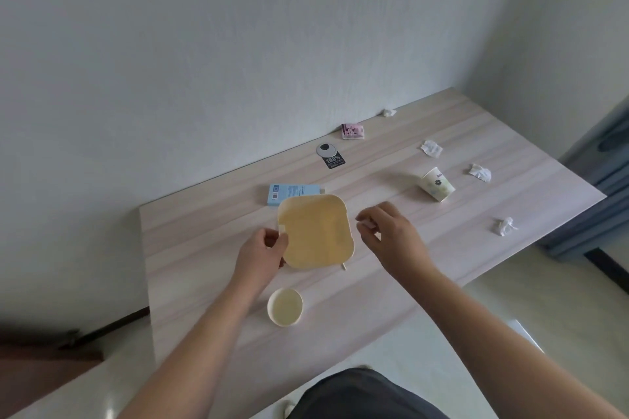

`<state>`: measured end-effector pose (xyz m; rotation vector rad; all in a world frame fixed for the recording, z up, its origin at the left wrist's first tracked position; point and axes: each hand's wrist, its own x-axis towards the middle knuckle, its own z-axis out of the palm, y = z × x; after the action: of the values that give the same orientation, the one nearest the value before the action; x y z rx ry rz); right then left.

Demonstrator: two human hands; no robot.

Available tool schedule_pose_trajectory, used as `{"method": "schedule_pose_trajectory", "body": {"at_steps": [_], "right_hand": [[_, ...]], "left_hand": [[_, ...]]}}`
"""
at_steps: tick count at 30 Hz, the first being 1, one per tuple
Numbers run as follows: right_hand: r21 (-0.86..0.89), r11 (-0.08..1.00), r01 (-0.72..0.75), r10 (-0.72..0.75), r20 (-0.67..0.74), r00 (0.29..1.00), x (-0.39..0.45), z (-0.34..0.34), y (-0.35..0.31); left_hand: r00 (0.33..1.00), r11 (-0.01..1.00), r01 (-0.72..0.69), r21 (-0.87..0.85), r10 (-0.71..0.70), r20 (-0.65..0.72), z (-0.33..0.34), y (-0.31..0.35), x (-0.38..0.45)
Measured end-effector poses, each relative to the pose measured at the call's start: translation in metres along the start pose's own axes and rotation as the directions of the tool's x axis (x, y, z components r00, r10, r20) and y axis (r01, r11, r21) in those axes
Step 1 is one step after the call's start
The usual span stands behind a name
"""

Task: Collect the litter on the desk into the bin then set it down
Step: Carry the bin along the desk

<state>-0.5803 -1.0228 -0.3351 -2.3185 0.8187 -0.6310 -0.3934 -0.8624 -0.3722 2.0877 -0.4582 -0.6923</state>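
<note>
A pale wood-grain desk (340, 333) stands against a white wall (238, 44) in the corner of a room, a round grey cable port (325, 150) set into its far edge with a black label (335, 160) marked "100%" just beside it. A light blue box (289, 192) lies flat nearer the middle of the desk. Blue-grey curtains (609, 160) hang at the right edge, and a dark brown board (51, 371) sits low at the left above a glossy pale floor (561, 289).
</note>
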Motion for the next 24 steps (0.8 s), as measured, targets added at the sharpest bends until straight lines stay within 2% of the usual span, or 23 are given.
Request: {"method": "schedule_pose_trajectory", "body": {"at_steps": [4,7,12,20,24], "right_hand": [[-0.035,0.989,0.141,-0.138,0.057,0.989,-0.001,0.000,-0.029],[-0.080,0.979,0.189,-0.179,0.123,0.976,-0.001,0.008,-0.034],[-0.113,0.963,0.244,-0.229,0.129,0.965,0.000,0.014,-0.034],[-0.111,0.968,0.223,-0.215,0.081,0.973,0.005,0.024,-0.033],[-0.017,0.987,0.157,-0.154,0.103,0.983,0.004,0.037,-0.039]], "left_hand": [[0.999,0.999,-0.041,0.022,0.042,-0.035,-0.003,0.002,-0.004],[0.997,0.999,-0.050,0.014,0.051,-0.055,-0.006,0.001,-0.006],[0.997,1.000,-0.024,-0.010,0.023,-0.079,-0.013,-0.008,-0.007],[0.987,1.000,0.006,-0.003,-0.006,-0.159,-0.034,-0.025,-0.015],[0.981,0.999,0.026,-0.031,-0.031,-0.192,-0.051,-0.036,-0.018]]}}
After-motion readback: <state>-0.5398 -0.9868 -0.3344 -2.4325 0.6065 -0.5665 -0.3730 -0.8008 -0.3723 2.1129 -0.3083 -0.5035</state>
